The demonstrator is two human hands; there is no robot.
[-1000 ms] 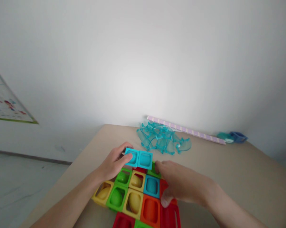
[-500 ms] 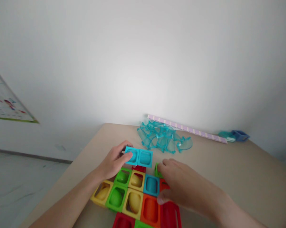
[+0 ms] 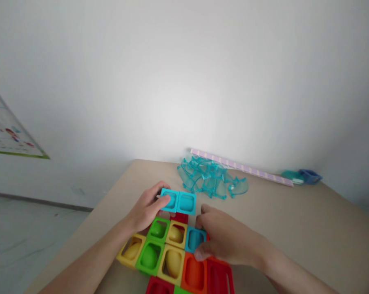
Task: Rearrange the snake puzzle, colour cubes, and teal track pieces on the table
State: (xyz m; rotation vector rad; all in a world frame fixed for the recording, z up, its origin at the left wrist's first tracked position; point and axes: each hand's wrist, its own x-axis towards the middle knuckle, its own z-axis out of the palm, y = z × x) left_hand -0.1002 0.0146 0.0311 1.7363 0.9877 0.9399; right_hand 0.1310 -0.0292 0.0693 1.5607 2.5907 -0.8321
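Note:
My left hand (image 3: 147, 208) is closed on a pair of joined light-blue hollow blocks (image 3: 186, 203), thumb on top of the left one, held above the table's far side. My right hand (image 3: 224, 234) reaches over the multicoloured block group and pinches a darker blue block (image 3: 195, 239), thumb at its near edge and fingers at its far edge. Around it are a yellow block (image 3: 176, 234), an orange block (image 3: 194, 271) and a red block (image 3: 219, 277). A green block (image 3: 158, 230) and another red block (image 3: 178, 217) sit close to my left hand. My right hand hides blocks beneath it.
A pile of translucent teal curved pieces (image 3: 210, 179) lies toward the back of the table (image 3: 294, 220). Behind it a lilac striped strip (image 3: 242, 168) runs along the wall (image 3: 184, 81). A dark-blue hollow block (image 3: 309, 176) stands at the back right.
My right hand has shifted left, from the green and orange blocks at the right onto the darker blue block. My left hand and the light-blue pair have hardly moved.

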